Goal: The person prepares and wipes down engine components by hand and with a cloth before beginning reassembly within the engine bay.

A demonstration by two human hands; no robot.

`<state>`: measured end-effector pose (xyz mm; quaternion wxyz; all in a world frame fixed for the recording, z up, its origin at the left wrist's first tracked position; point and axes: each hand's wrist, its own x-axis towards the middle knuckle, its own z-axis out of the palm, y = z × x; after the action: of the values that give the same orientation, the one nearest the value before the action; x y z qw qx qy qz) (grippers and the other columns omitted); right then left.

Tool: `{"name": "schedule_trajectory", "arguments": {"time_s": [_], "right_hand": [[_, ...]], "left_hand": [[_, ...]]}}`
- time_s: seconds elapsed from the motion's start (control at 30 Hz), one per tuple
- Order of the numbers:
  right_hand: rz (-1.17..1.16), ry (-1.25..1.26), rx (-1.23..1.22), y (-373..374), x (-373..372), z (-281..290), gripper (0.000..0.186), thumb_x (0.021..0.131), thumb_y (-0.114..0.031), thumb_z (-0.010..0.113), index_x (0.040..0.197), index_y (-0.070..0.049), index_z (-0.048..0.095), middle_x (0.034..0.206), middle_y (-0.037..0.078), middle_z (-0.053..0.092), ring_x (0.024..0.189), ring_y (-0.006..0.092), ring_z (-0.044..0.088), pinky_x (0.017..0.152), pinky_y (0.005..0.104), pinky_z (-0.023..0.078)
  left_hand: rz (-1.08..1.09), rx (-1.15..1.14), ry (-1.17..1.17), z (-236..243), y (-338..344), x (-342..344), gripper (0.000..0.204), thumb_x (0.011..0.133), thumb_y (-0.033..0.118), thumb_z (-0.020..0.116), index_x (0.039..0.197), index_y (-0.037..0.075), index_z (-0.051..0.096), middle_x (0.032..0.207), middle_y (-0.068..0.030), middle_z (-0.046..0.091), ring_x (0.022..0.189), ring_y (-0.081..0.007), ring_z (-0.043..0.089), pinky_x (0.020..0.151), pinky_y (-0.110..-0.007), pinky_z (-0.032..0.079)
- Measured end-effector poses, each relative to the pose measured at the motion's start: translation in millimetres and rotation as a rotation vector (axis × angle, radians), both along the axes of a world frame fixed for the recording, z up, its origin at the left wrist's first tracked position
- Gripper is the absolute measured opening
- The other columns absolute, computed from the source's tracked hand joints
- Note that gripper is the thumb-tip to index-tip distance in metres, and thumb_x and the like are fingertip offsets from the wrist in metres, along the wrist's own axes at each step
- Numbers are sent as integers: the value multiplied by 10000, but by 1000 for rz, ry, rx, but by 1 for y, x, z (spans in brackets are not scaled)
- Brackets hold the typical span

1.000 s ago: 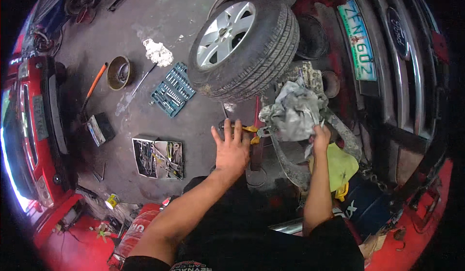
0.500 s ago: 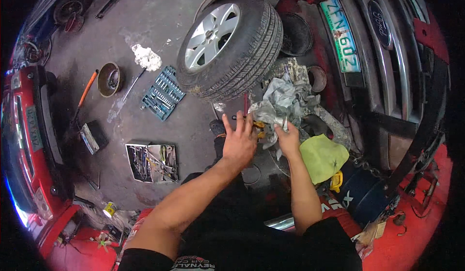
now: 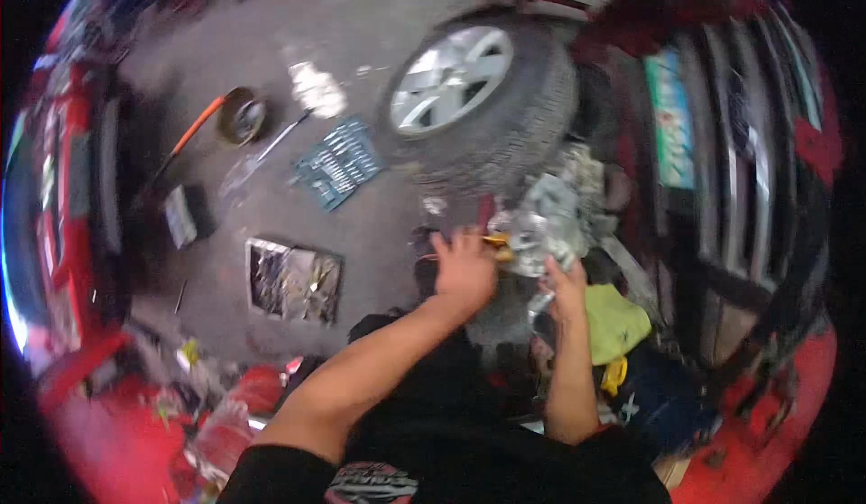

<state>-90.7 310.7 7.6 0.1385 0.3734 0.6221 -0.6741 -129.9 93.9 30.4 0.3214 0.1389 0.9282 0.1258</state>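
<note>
My right hand (image 3: 566, 289) pinches the lower edge of a crumpled silvery-grey sheet (image 3: 541, 233); whether it is plastic or cloth I cannot tell. Just left of it, my left hand (image 3: 465, 268) is open with its fingers spread and no object visible in it. Close to those fingertips lies a yellow-orange item (image 3: 498, 244), too blurred to name. A lime-green cloth (image 3: 615, 324) lies beside my right wrist. Beyond both hands, a car wheel (image 3: 492, 107) with a silver rim lies tilted. The picture is smeared by motion.
A socket set (image 3: 338, 161) and a box of wrenches (image 3: 293, 280) lie on the floor to the left. Past them are a round bowl (image 3: 240, 116) and an orange-handled bar (image 3: 200, 125). A vehicle's front grille (image 3: 722, 152) stands at right, a red car (image 3: 77, 206) at left.
The whole view has shifted, so the wheel and tools sit further right. My left hand remains open, and my right hand keeps its pinch on the silvery-grey sheet.
</note>
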Motion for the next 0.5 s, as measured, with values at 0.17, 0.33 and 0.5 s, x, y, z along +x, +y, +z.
{"name": "schedule_trajectory", "arguments": {"time_s": [0.17, 0.33, 0.5], "right_hand": [[24, -94, 115, -23, -1, -19, 285, 943, -187, 721, 1163, -62, 589, 906, -1, 645, 690, 86, 569, 565, 264, 455], [108, 11, 119, 6, -5, -61, 376, 950, -225, 722, 1256, -57, 583, 1005, 31, 666, 735, 116, 599, 576, 292, 471], [-290, -235, 346, 50, -29, -66, 404, 940, -293, 741, 1141, 45, 645, 873, 79, 631, 682, 202, 577, 567, 346, 463]], "left_hand": [[-169, 40, -27, 26, 6, -3, 417, 948, 208, 517, 1271, -6, 670, 1493, -234, 452, 1411, -492, 330, 1076, -786, 209], [196, 175, -183, 6, 9, 16, 395, 898, 219, 584, 1226, 25, 691, 1395, -209, 523, 1355, -448, 405, 1040, -773, 259], [618, 186, -514, 2, -87, 58, 401, 848, 232, 633, 1230, 123, 692, 1225, -157, 657, 1184, -382, 606, 978, -553, 482]]}}
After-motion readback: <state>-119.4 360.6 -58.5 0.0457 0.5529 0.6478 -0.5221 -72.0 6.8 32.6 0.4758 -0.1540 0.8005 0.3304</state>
